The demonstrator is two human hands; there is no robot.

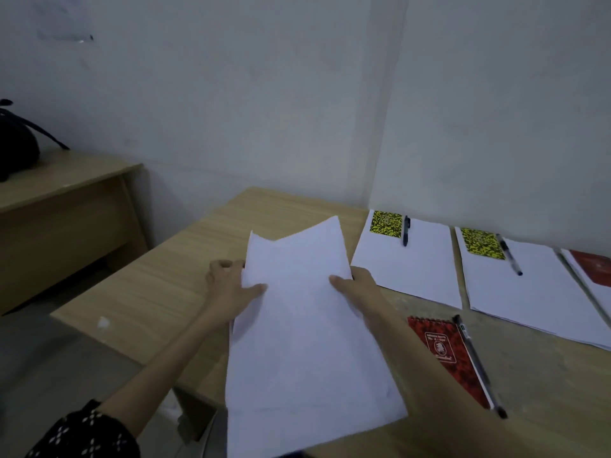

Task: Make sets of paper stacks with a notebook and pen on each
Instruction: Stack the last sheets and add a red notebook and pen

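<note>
Wooden worktop (139, 292) bearing: loose paper sheaf (304, 325) overhanging near edge, left hand (231, 285) and right hand (355, 289) gripping its sides; red notebook (449, 355) and pen (479, 365) lying just right.

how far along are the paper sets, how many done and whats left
Two sets look done along the wall: each paper stack carries a yellow notebook and a pen. A third at the right edge shows a red cover; its pen is out of view. In hand: the left hand and right hand hold a loose stack. Left: set it down, then add the red notebook and pen.
</note>
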